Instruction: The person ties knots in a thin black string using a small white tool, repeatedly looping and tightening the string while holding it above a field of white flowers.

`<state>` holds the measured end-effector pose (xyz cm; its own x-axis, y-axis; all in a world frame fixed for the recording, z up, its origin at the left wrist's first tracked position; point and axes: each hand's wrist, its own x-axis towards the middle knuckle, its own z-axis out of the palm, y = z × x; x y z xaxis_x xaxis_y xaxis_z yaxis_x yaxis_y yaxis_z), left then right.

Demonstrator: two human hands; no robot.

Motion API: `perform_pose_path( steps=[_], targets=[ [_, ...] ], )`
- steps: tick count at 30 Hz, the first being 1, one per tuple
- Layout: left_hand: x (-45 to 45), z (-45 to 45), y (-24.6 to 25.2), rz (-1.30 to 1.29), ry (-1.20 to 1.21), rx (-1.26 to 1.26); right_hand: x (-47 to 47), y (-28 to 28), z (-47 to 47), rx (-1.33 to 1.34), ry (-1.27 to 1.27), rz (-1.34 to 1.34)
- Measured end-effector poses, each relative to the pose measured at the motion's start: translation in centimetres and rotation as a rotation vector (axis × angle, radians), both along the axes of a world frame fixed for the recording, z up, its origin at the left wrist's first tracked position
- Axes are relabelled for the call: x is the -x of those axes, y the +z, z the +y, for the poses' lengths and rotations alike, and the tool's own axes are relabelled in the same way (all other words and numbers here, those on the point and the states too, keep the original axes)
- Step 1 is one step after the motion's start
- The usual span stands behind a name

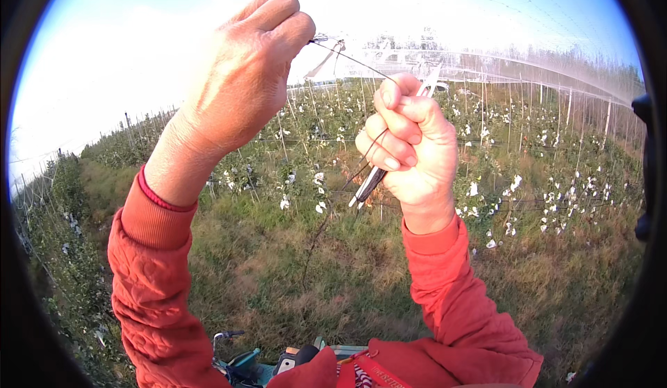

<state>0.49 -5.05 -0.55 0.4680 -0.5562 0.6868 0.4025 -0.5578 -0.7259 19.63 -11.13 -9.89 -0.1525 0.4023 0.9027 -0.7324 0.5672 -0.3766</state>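
Raised to the upper left, my left hand (250,70) is closed with its back to me and pinches a thin black cord (350,58) at its fingertips. A bunched edge of netting (327,39) is close beside those fingers. The cord runs taut down to my right hand (414,143), whose fingers curl toward me around a white netting needle (371,186) wound with black cord. One tip of the needle sticks out above the hand, the wound end below it. A loose loop of cord crosses my right fingers and trails downward. My left fingertips are partly hidden.
A thin white net (500,67) spreads overhead to the right on poles. Rows of staked fruit trees (312,122) bear several white bags (319,179). Below me is a vehicle with a handlebar (228,334) and a teal body (266,372). Grass (292,273) covers the ground.
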Motion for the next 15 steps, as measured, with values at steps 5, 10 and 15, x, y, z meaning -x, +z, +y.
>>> perform_pose_path(
  steps=[5, 10, 15],
  targets=[
    [0.0, 0.9, -1.1, -0.082, -0.070, 0.022, 0.0, -0.1, 0.7, -0.043, -0.075, -0.010],
    [0.5, 2.2, -1.1, -0.241, -0.134, 0.062, 1.2, -1.2, 3.1, 0.095, -0.273, -0.143],
    [0.3, 2.8, -0.6, -0.452, -0.169, -0.116, 1.6, 0.5, 4.3, 0.000, -0.470, -0.105]
  ],
)
